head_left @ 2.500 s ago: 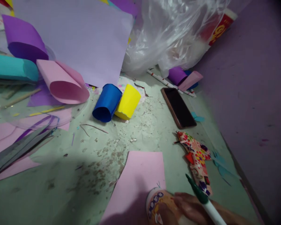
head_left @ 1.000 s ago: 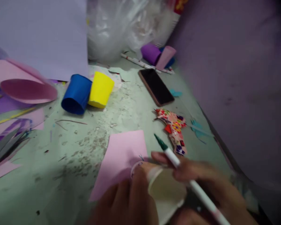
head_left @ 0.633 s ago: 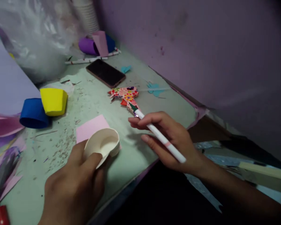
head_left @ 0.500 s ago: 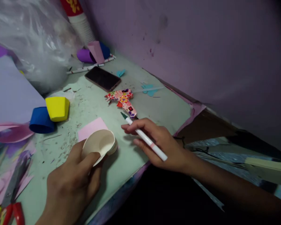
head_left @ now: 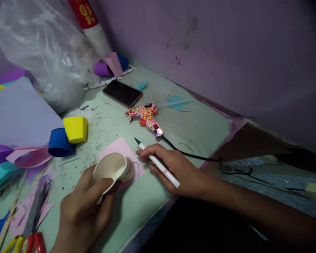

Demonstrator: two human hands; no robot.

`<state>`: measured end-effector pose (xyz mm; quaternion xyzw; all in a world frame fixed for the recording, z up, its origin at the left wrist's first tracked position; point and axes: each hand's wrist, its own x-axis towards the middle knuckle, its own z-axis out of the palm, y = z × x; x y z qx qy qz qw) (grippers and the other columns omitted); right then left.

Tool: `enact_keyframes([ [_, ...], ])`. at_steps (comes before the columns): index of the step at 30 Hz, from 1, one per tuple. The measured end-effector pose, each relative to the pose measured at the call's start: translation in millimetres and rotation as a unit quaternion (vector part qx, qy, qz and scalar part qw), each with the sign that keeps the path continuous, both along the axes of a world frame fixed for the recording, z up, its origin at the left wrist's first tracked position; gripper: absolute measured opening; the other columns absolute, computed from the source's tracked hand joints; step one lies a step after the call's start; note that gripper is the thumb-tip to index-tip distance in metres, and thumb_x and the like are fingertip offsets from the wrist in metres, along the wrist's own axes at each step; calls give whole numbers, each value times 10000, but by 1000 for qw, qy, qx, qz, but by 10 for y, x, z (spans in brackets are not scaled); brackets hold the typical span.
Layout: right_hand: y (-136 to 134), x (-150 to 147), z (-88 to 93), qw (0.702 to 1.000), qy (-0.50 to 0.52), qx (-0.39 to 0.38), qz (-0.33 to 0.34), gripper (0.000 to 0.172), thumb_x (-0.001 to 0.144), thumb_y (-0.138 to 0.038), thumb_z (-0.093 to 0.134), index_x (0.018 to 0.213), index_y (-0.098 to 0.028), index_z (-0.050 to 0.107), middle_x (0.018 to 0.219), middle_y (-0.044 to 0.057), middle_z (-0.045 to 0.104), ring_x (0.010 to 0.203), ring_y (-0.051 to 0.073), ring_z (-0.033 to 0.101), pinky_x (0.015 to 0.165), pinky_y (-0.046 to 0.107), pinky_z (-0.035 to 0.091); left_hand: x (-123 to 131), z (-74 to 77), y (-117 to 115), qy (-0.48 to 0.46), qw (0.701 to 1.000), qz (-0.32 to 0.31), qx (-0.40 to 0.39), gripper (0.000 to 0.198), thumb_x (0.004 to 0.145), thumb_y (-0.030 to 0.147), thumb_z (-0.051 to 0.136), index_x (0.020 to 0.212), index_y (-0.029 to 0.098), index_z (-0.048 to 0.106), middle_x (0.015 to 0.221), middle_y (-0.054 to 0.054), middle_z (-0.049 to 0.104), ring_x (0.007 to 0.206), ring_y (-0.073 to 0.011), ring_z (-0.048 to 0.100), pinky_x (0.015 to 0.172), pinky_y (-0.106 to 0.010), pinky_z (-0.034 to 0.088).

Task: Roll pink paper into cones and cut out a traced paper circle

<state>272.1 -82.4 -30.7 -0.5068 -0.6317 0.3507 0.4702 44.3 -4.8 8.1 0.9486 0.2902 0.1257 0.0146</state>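
Tilted in my left hand (head_left: 85, 207) is a paper cup (head_left: 112, 167), its rim toward me and my thumb over the edge. Beneath and behind the cup lies a pink paper square (head_left: 119, 144) on the table; a dark curved pen line shows near its right edge. My right hand (head_left: 173, 168) grips a white marker (head_left: 159, 164) whose dark green tip points up and left, a little right of the cup and apart from it. Just beyond the marker rests a flower-patterned hot glue gun (head_left: 147, 117) with a black cord.
A phone (head_left: 122, 93) lies behind the glue gun. To the left are a yellow foam ring (head_left: 76, 129), a blue ring (head_left: 60, 142) and scissors (head_left: 33, 214). A plastic bag (head_left: 47, 52) and stacked paper cups (head_left: 98, 40) stand at the back, near the wall.
The view has shifted, so the table things appear farther right and lower. The cup has moved left relative to the pink square, uncovering more of it and the pen line. Both grips stay the same.
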Motion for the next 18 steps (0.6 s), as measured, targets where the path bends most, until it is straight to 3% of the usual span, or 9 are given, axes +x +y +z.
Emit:
enact_keyframes([
  [6, 97, -18, -13, 1000, 9, 24, -15, 494, 648, 59, 508, 1101, -136, 487, 1098, 78, 619, 1022, 154, 597, 884, 228, 452, 16, 24, -38, 16, 1000, -6, -8, 122, 826, 191, 509, 919, 231, 577, 1107, -52, 551, 664, -91, 625, 480, -148, 469],
  [12, 164, -53, 30, 1000, 15, 18, -5, 490, 669, 37, 518, 1116, -159, 476, 1089, 65, 616, 1000, 166, 602, 877, 261, 470, 13, -7, -135, 9, 999, 22, -35, 161, 834, 222, 519, 985, 252, 566, 1166, -59, 560, 714, -142, 648, 511, -206, 479],
  [18, 250, -83, 136, 998, 56, 35, 2, 317, 804, -82, 523, 1096, -195, 474, 1119, 57, 595, 997, 148, 603, 877, 260, 477, 73, 25, -191, 45, 997, 51, -20, 151, 853, 209, 473, 967, 263, 556, 1167, -53, 541, 664, -127, 628, 463, -204, 439],
])
